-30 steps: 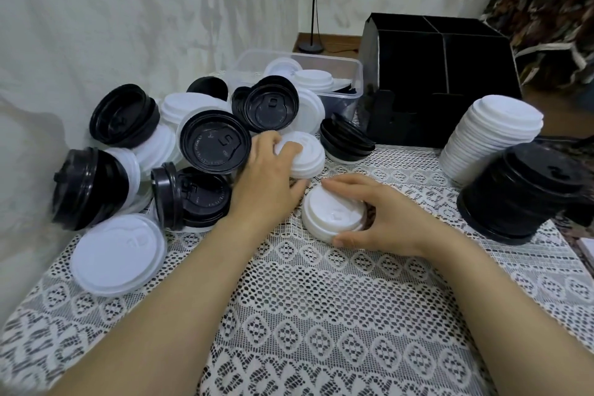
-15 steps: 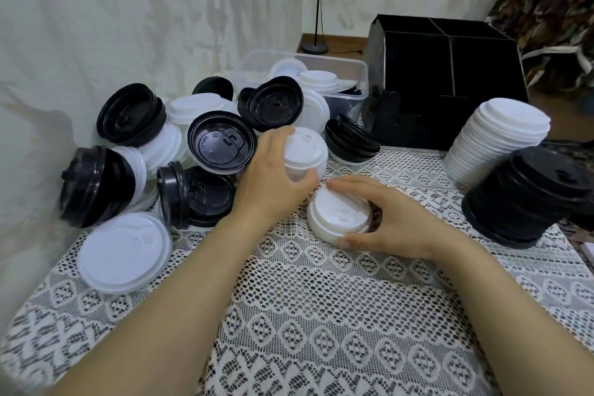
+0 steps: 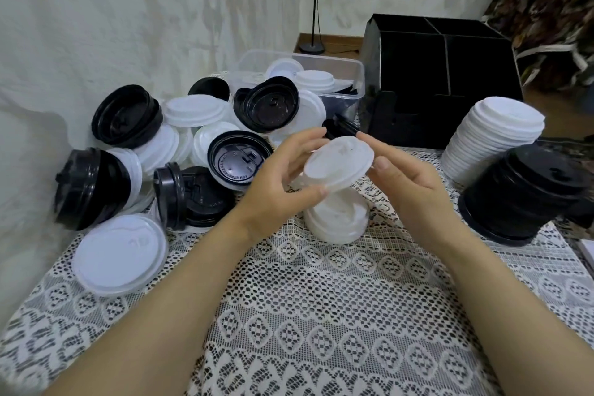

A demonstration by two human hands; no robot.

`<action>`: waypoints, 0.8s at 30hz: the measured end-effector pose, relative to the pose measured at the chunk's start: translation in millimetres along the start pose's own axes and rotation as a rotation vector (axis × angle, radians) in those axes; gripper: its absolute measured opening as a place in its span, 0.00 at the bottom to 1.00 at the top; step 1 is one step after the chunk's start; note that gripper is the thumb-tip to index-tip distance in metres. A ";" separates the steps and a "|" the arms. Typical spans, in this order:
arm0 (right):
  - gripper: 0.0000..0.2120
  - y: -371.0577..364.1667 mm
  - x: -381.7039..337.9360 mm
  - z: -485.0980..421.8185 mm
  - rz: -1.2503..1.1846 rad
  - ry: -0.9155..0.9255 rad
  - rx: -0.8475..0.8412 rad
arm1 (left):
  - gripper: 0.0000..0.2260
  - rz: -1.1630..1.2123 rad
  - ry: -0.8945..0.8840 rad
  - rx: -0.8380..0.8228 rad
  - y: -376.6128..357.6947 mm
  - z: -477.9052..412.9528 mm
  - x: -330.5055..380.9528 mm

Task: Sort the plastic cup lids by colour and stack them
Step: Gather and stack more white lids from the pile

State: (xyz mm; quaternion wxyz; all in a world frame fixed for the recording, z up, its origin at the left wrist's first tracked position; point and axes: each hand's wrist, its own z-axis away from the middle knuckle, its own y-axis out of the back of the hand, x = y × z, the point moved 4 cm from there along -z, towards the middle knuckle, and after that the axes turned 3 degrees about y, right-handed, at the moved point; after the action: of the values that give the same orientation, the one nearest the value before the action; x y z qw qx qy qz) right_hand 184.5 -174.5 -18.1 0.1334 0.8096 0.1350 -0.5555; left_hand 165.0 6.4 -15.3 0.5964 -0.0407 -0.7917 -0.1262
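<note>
Holding one white lid (image 3: 339, 161) in the air, both hands pinch its rim. The left hand (image 3: 283, 183) has its thumb under the near edge and fingers over the far edge. The right hand (image 3: 414, 190) has thumb and forefinger on the right edge. The lid is tilted, top face toward the camera, and its long axis in view runs from low left to high right. It hangs just above a short white stack (image 3: 337, 219) on the lace tablecloth (image 3: 321, 315), apart from it.

Left of the hands is a crowded heap of loose black and white lids (image 3: 193, 151), some on edge, with one big white lid (image 3: 119, 254) flat near the left table edge. Behind the heap is a clear tub (image 3: 353, 71) with more lids, and a black organiser (image 3: 443, 87) beside it. To the right, a tall white stack (image 3: 491, 141) leans against a black stack (image 3: 527, 193), both close to the right table edge. Bare cloth lies between the short stack and the person.
</note>
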 end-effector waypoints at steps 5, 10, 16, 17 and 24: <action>0.15 10.6 -11.3 -0.7 -0.073 0.073 0.185 | 0.26 0.205 0.059 0.125 8.7 -3.5 -0.7; 0.16 11.0 -8.4 -2.1 -0.130 0.109 0.172 | 0.20 0.459 0.115 0.108 9.1 -5.8 -3.9; 0.40 0.5 -9.3 -0.9 0.038 0.070 -0.004 | 0.22 0.602 0.180 -0.008 2.0 -6.9 -3.5; 0.42 -2.4 -8.9 -0.4 0.062 0.057 -0.057 | 0.23 0.611 0.194 -0.023 1.2 -7.0 -3.8; 0.41 -7.6 -6.3 2.9 0.306 -0.007 -0.190 | 0.23 0.481 0.225 -0.022 -1.2 -6.6 -6.2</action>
State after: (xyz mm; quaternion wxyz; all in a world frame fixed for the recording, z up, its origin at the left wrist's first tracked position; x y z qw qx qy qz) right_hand 177.1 -169.0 -13.7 0.2927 0.8025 0.0616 -0.5163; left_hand 172.7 4.2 -19.7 0.6931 -0.2197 -0.6865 0.0067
